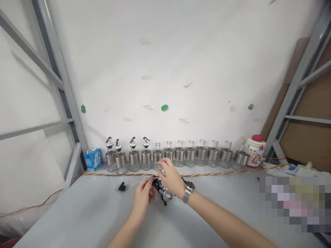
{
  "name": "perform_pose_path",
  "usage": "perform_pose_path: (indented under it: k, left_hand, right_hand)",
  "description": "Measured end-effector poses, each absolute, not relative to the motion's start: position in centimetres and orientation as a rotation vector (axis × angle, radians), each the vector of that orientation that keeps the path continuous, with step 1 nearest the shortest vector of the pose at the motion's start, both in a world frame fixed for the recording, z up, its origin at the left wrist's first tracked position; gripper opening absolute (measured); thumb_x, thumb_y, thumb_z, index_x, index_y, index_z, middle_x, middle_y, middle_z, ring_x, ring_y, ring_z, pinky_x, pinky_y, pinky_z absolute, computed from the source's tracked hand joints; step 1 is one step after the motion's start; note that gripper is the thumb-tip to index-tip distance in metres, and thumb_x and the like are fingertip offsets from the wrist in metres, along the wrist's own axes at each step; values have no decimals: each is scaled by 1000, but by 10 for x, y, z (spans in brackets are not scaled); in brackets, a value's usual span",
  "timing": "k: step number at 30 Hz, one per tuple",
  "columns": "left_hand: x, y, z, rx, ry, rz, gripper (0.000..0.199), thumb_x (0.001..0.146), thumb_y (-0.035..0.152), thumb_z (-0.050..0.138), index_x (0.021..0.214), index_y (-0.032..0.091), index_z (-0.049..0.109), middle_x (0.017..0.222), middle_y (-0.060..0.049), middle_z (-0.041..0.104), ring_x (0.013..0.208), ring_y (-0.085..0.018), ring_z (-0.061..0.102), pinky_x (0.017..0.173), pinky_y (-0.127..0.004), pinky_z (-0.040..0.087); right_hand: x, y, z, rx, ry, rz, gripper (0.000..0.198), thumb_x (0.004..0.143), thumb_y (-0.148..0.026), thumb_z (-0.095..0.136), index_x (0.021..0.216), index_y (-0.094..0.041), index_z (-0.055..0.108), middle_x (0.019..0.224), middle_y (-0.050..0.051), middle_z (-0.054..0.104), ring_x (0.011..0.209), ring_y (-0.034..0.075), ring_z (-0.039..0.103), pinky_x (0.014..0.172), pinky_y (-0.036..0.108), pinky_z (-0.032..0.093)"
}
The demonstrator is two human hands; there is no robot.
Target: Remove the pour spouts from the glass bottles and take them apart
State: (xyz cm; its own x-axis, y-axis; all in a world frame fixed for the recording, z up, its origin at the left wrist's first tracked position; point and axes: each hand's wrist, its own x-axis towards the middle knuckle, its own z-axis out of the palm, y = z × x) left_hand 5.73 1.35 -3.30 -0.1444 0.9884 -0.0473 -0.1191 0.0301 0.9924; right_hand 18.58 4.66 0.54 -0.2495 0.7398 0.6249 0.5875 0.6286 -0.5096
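Note:
My left hand (144, 191) is closed in a pinch at the left side of a small pile of black and silver pourer spouts (167, 195). What its fingertips hold is too small to make out. Above the same pile, my right hand (170, 176) has its thumb and forefinger apart, with nothing visible between them. It wears a watch (188, 191) on the wrist and partly hides the pile. Off to the left, a single black spout piece (122, 186) lies alone on the table.
Along the wall stands a row of glass bottles with steel sleeves; several at left carry pourers (132, 143), while others, like this bottle (190, 154), have bare necks. A blue carton (93, 159) and a red-lidded jar (256, 151) flank them. A twisted cable (219, 174) crosses the grey table (90, 213).

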Motion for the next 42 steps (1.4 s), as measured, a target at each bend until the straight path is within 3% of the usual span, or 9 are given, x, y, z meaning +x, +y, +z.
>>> perform_pose_path:
  k: [7,16,20,24,29,34,36,39,42]
  left_hand:
    - [55,14,-33,1022,1220,1361,43,66,46,51,89,11,60,40,6,46,29,-6,39,31,-16,26]
    - [55,14,-36,1133,1299,1444,37,72,43,45,89,12,56,50,4,46,37,-9,42,38,-21,35]
    - [49,11,-32,1302,1473,1642,40,71,40,51,103,16,51,91,-7,51,75,-18,55,68,-32,44]
    - [41,9,-24,1721,1893,1830,59,72,39,53,123,15,36,115,-14,40,108,-29,41,87,-45,35]
    - [40,2,-18,2142,1925,1619,54,69,34,58,117,18,38,106,-10,55,98,-26,50,89,-46,32]
    - [45,-6,-20,2443,1968,1610,43,63,21,60,104,17,50,94,-9,60,91,-26,53,87,-42,31]
    - [45,-8,-18,2492,2009,1591,41,61,15,59,102,17,54,92,-9,60,88,-25,54,86,-41,31]
    - [44,-10,-14,2542,2073,1547,40,62,11,56,102,19,56,91,-9,61,86,-24,55,88,-41,30]
    - [42,-12,-10,2620,2115,1435,42,64,6,53,104,21,56,94,-8,62,87,-23,55,92,-43,26]
  right_hand:
    - [118,106,16,-1119,-1902,293,41,74,-14,49,115,-20,52,128,11,34,123,26,26,100,40,25]
    - [107,126,16,-1108,-1812,497,40,76,-24,50,114,-13,53,120,14,40,115,22,39,99,34,29]
    - [122,93,26,-1001,-1838,563,36,79,-27,49,113,-19,55,118,10,40,96,16,52,81,27,46]
    - [144,46,50,-786,-1883,734,34,80,-30,49,114,-27,53,123,6,35,81,11,55,76,26,48]
    - [180,-1,62,-666,-1905,940,33,83,-32,46,115,-28,53,115,5,42,82,13,56,67,24,50]
    - [225,-12,28,-795,-1968,498,25,84,-30,46,101,-28,63,98,5,61,107,22,46,95,40,33]
    - [239,-8,12,-821,-1825,382,24,84,-30,45,90,-24,67,93,7,63,101,23,50,89,38,38]
    - [246,1,-5,-942,-1673,548,27,81,-38,48,69,-19,63,70,6,63,67,18,59,65,31,47]
    - [241,11,-11,-1047,-1493,938,32,76,-50,50,71,-18,53,50,-1,57,37,11,50,37,22,39]
